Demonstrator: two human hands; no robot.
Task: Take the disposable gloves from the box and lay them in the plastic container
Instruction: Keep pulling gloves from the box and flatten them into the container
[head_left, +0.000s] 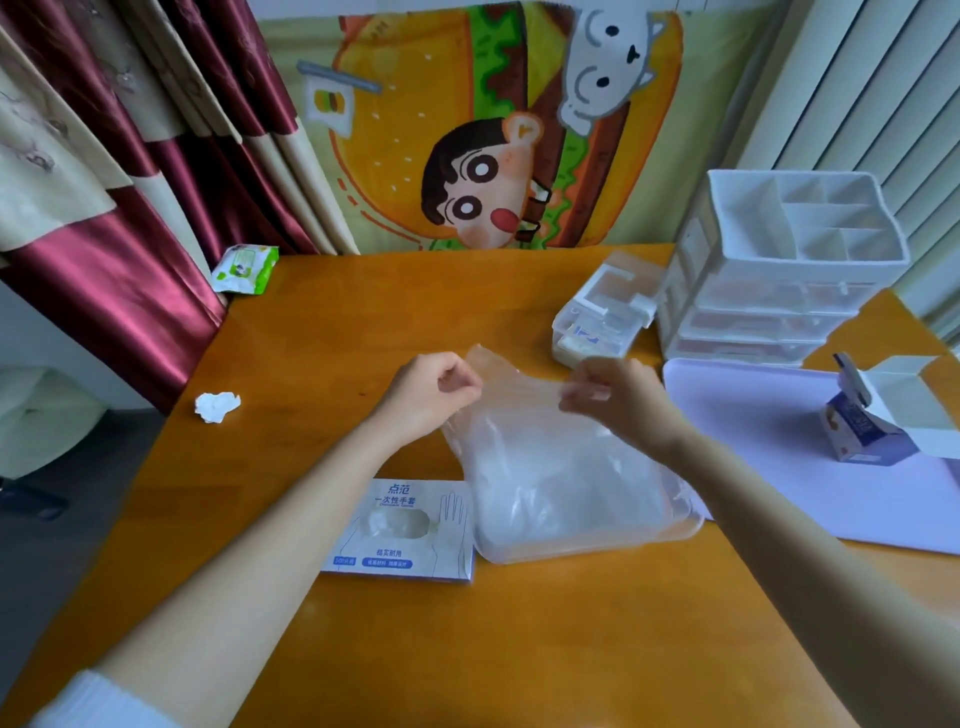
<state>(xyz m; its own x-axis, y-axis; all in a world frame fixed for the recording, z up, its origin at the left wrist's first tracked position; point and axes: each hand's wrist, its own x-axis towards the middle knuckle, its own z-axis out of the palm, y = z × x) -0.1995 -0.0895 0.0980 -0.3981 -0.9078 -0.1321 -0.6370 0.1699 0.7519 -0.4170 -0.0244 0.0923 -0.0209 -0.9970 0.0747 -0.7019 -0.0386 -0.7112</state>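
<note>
Disposable glove (519, 382) pinched at both ends, stretched over the plastic container (680, 535).
Our left hand (434, 392) and right hand (615, 397) each have their fingers curled, nipping one edge of the film. We judge it near weightless, limp, clingy and tearable, so we grip the edges, keep it taut and lower gently. A pile of gloves (561, 483) sits in the container below; the box (400, 530) lies just beside its left wall. The orange table (467, 649) looks smooth. A purple mat (779, 441) and a drawer organiser (779, 270) are to the right, a curtain (130, 234) back left.
</note>
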